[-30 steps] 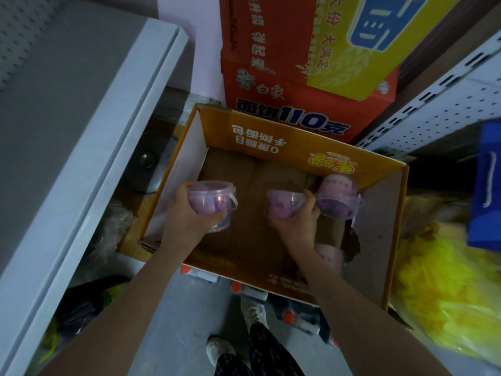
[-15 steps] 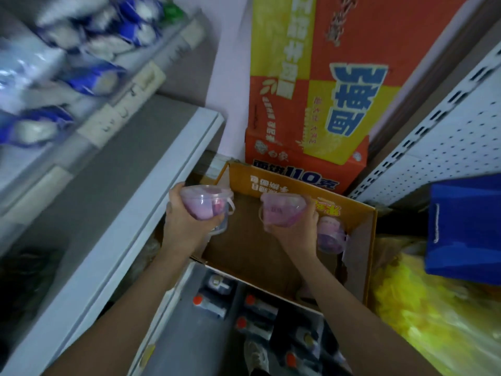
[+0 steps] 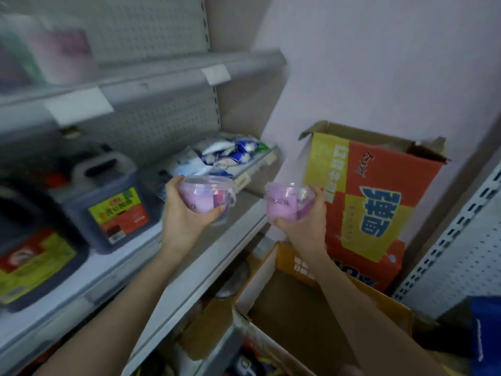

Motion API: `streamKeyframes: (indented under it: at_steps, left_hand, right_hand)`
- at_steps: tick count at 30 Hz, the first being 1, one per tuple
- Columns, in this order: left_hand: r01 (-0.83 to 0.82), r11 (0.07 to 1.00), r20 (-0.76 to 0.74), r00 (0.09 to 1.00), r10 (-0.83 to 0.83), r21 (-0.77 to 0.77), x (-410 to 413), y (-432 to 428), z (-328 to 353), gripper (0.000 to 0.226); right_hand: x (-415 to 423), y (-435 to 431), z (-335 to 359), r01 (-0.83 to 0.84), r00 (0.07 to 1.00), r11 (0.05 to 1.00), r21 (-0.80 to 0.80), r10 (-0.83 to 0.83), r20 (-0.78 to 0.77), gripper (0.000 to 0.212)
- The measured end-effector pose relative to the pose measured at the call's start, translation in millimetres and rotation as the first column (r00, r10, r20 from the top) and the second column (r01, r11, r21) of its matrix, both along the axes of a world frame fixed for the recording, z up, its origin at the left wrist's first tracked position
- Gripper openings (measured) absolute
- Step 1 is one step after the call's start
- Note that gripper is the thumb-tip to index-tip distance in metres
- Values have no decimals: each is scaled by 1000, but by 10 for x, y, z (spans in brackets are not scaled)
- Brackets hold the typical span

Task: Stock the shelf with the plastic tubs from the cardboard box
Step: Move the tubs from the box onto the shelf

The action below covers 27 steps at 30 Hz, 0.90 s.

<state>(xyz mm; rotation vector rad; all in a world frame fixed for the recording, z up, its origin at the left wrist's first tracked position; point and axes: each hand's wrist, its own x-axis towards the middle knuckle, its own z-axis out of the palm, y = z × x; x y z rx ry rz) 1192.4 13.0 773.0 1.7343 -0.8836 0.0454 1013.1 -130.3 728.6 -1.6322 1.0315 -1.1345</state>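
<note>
My left hand [image 3: 181, 221] grips a clear plastic tub with pink contents [image 3: 205, 198], held above the grey shelf board [image 3: 217, 248]. My right hand [image 3: 305, 223] grips a second pink tub [image 3: 287, 203], raised beyond the shelf's right end and above the open cardboard box [image 3: 282, 267]. Both tubs are upright, at about the same height. The box's inside is mostly hidden by my right forearm; no other tubs show in it.
Dark jugs with green-red labels [image 3: 108, 202] stand on the shelf at left. Blue-white bags [image 3: 225, 153] lie further back on a higher shelf. A tall red-yellow carton [image 3: 366, 202] stands behind the box. A pegboard panel [image 3: 461, 253] and a blue bag [image 3: 485, 332] are at right.
Both hands have lifted their tubs out of the box and up to shelf height. My view has swung up and left, from the box to the shelves.
</note>
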Motion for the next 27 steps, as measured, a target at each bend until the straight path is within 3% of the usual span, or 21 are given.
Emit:
streamKeyframes:
  at_steps: [4, 15, 27]
  left_hand:
    - [-87, 993, 68, 993, 92, -80, 162, 272, 452, 94]
    - [-219, 930, 205, 936, 285, -295, 370, 1223, 1616, 91]
    - [-530, 753, 238, 732, 638, -390, 724, 2832, 2245, 97]
  right_hand:
    - [249, 68, 510, -77, 992, 991, -108, 88, 96, 111]
    - [950, 776, 1920, -305, 889, 883, -357, 399, 226, 107]
    - [1878, 2150, 2653, -563, 680, 681, -468, 704, 206, 101]
